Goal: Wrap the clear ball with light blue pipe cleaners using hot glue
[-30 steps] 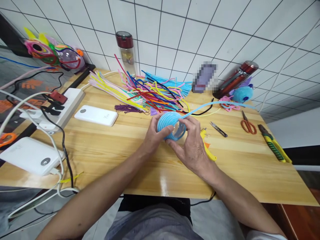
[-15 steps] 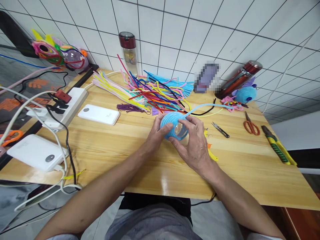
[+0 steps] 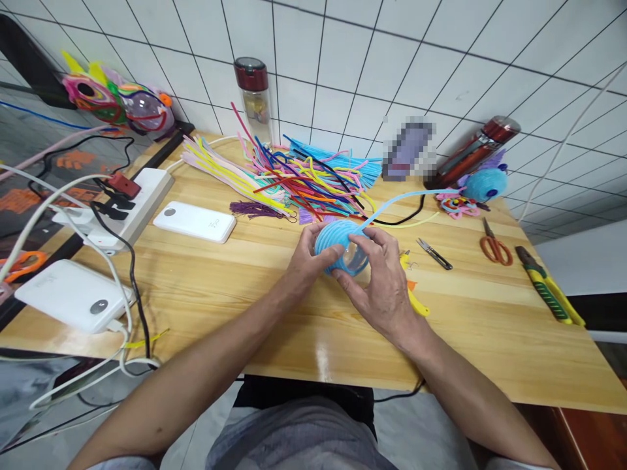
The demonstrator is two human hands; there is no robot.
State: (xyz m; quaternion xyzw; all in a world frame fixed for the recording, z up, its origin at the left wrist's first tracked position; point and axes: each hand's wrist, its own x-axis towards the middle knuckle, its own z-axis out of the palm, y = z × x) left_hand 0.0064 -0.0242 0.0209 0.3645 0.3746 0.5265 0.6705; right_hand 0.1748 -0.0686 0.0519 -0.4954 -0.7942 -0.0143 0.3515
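Observation:
Between my hands is a clear round container (image 3: 353,254) wrapped in coils of light blue pipe cleaner (image 3: 337,234). A loose end of the pipe cleaner sticks out to the upper right. My left hand (image 3: 316,251) grips the wrapped side, its thumb lying across the coils. My right hand (image 3: 382,277) holds the right rim with thumb and fingers, close to where the loose end leaves the coils. Behind them lies a heap of coloured pipe cleaners (image 3: 313,179). A yellow piece (image 3: 418,303) is partly hidden behind my right hand.
To the right lie thread snips (image 3: 435,253), red-handled scissors (image 3: 496,245) and pliers (image 3: 548,287). White power banks (image 3: 194,222) and a power strip (image 3: 137,209) with cables occupy the left. A glass bottle (image 3: 255,98), a red thermos (image 3: 480,150) and a blue fuzzy figure (image 3: 484,184) stand behind.
My left thumb has shifted slightly to the right over the coils. Both hands keep their hold on the container, and the view has tilted a little.

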